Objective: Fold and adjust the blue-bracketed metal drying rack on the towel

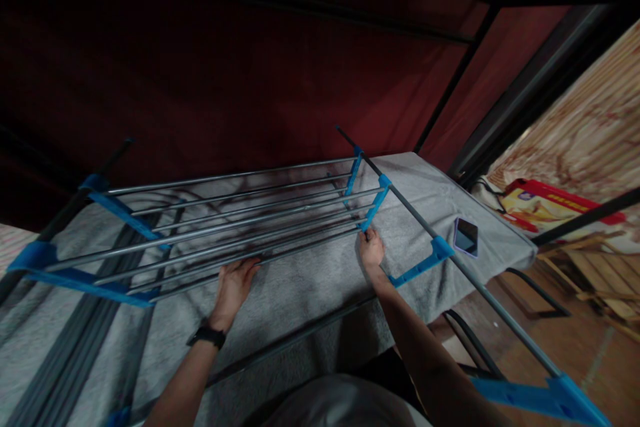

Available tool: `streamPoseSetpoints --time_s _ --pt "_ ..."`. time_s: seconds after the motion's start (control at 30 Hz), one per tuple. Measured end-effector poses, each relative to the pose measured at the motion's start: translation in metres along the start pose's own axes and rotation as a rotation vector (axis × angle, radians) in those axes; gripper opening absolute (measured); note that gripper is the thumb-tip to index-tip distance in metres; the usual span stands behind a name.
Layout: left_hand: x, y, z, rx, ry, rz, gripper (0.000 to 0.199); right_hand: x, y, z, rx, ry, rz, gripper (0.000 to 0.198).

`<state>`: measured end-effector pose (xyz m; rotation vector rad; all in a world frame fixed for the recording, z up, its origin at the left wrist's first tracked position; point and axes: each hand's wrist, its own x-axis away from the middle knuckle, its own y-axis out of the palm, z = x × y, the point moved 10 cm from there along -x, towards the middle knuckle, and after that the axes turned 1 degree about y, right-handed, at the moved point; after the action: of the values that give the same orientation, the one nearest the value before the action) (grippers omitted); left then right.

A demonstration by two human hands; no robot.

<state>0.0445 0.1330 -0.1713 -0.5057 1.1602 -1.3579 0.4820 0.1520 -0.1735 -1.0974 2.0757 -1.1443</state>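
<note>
A partly built rack [220,233] of grey metal tubes and blue plastic brackets lies across a grey cloth-covered surface. My left hand [235,287], with a black band on its wrist, is closed around the nearest metal tube [300,246]. Closed at that tube's right end, my right hand [371,250] grips the lower tip of a blue bracket [376,203], where tube and bracket meet. A long side pole [415,213] runs through the right brackets, and another blue bracket [423,267] on it stands just right of my right hand with no tubes in it.
Loose grey tubes [75,340] lie in a bundle at the left. A phone [466,237] rests on the cloth at the right. The pole's near end carries a further blue bracket [545,397]. Beyond the surface are a red and yellow package [555,203] and a wooden stool [600,273].
</note>
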Motion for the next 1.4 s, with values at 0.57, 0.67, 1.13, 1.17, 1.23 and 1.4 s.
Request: streamPoseSetpoints --time_s 0.57,0.67,1.13,1.17,1.23,1.4 --pt "0.0025 0.0023 0.0014 -0.066 0.007 -0.013 0.043 -0.0032 0.0025 0.0029 0.002 -0.007 0.011 0.039" --pt "0.0025 0.0045 -0.0015 -0.060 -0.008 -0.026 0.043 -0.0036 0.0033 0.0034 0.001 -0.014 0.014 0.037" --pt "0.0001 0.0017 -0.0046 0.021 0.000 0.023 0.041 -0.0034 0.0033 0.0040 -0.007 -0.015 0.025 0.037" --pt "0.0004 0.0021 -0.0044 0.019 0.001 0.019 0.041 -0.0034 0.0030 0.0040 -0.008 -0.016 0.027 0.037" --pt "0.0007 0.0026 -0.0039 0.010 0.003 0.013 0.041 -0.0034 0.0027 0.0040 -0.008 -0.017 0.030 0.036" --pt "0.0006 0.0020 -0.0039 -0.014 0.001 0.009 0.039 -0.0032 0.0025 0.0042 -0.008 -0.019 0.047 0.037"
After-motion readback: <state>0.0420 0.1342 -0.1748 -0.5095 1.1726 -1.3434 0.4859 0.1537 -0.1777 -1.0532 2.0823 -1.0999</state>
